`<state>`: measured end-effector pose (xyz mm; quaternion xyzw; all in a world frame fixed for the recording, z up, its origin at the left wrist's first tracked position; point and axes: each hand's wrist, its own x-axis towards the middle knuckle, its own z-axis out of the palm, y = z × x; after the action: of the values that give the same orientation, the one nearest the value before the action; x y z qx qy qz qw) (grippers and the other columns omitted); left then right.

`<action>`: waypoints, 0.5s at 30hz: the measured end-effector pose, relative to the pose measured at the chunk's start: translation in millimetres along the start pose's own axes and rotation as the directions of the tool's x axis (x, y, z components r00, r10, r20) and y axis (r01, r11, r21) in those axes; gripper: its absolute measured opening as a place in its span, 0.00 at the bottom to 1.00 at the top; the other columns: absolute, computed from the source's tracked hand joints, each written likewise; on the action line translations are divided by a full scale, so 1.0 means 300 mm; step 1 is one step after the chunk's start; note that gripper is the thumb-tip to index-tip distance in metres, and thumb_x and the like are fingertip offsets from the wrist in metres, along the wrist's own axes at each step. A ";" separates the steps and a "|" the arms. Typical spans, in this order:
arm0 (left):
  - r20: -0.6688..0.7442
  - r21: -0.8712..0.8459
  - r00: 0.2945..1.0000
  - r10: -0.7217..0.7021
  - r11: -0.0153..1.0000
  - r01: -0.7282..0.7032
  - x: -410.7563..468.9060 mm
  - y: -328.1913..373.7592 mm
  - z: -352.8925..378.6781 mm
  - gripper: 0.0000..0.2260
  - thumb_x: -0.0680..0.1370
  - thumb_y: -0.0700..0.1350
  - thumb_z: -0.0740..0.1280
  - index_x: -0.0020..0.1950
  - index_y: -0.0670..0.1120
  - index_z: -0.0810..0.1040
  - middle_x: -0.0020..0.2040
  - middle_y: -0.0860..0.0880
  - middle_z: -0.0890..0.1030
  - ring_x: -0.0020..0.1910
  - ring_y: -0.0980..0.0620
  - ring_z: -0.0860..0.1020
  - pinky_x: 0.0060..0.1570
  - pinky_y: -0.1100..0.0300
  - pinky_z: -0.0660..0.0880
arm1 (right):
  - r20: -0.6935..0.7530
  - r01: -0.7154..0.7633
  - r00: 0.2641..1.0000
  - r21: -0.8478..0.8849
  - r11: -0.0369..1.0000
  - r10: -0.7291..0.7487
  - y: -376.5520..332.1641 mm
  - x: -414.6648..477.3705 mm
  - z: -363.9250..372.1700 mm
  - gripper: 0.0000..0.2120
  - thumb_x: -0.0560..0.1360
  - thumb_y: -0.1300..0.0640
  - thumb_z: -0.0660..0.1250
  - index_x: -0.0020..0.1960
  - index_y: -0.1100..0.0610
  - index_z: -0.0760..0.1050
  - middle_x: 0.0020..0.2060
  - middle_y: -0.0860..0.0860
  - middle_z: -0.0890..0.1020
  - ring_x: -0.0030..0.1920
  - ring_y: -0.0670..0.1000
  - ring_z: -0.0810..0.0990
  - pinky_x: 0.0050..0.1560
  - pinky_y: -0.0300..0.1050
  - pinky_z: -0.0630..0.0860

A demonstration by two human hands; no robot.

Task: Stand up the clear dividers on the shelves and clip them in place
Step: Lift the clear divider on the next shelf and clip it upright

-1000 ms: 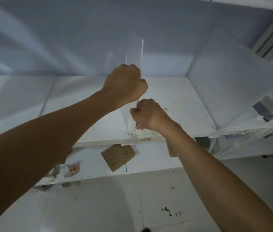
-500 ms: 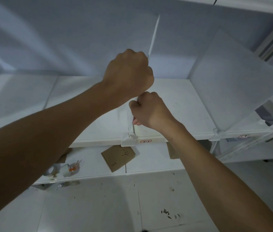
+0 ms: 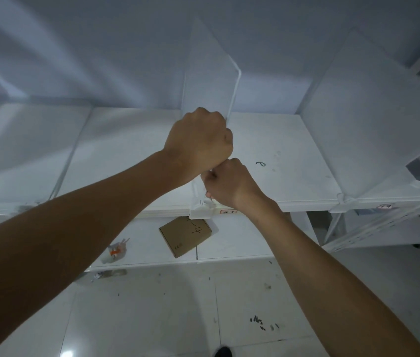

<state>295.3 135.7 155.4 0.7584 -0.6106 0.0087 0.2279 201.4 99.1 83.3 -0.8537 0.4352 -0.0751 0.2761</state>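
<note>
A clear divider (image 3: 210,73) stands upright on the white shelf (image 3: 281,176), near its middle. My left hand (image 3: 200,144) is closed around the divider's front edge, about halfway up. Just below it, my right hand (image 3: 229,185) grips the same front edge close to the bottom. The white clip (image 3: 200,211) at the divider's foot sits over the shelf's front lip. A second clear divider (image 3: 373,106) stands to the right, held by its own clip (image 3: 343,200).
A brown cardboard box (image 3: 185,234) and a small orange-and-white item (image 3: 116,251) lie on the lower shelf. Small labels (image 3: 228,212) mark the shelf's front lip. A metal rack upright (image 3: 394,222) slants at the right. Tiled floor (image 3: 152,318) lies below.
The divider has swung from leaning right back to upright. My left hand dropped lower on its front edge; my right hand stays near the clip.
</note>
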 end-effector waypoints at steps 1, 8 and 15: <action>0.008 0.002 1.000 -0.006 1.000 0.006 -0.002 -0.001 0.004 0.16 0.77 0.43 0.58 0.30 0.44 0.60 0.31 0.46 0.63 0.36 0.41 0.70 0.35 0.54 0.64 | -0.002 0.000 1.000 -0.010 1.000 0.000 0.004 0.005 0.008 0.18 0.75 0.54 0.53 0.39 0.65 0.75 0.37 0.59 0.86 0.40 0.57 0.83 0.47 0.52 0.81; 0.037 -0.042 0.995 -0.090 0.995 0.092 -0.021 -0.013 0.043 0.12 0.79 0.49 0.58 0.40 0.43 0.71 0.33 0.47 0.67 0.39 0.43 0.70 0.39 0.53 0.68 | -0.036 -0.001 0.999 -0.056 0.998 -0.001 0.036 0.018 0.044 0.17 0.78 0.56 0.54 0.31 0.58 0.66 0.35 0.57 0.84 0.33 0.53 0.78 0.31 0.42 0.67; 0.030 -0.024 0.997 -0.078 0.997 0.078 -0.016 -0.017 0.056 0.12 0.79 0.48 0.58 0.40 0.43 0.70 0.31 0.51 0.62 0.38 0.44 0.69 0.39 0.53 0.66 | -0.035 0.013 0.999 -0.077 0.997 -0.015 0.035 0.024 0.044 0.18 0.79 0.58 0.54 0.30 0.56 0.61 0.29 0.55 0.76 0.28 0.50 0.68 0.29 0.42 0.58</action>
<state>294.2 134.8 137.2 0.7787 -0.5839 -0.0189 0.2289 203.4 94.0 65.8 -0.8652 0.4366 -0.0754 0.2350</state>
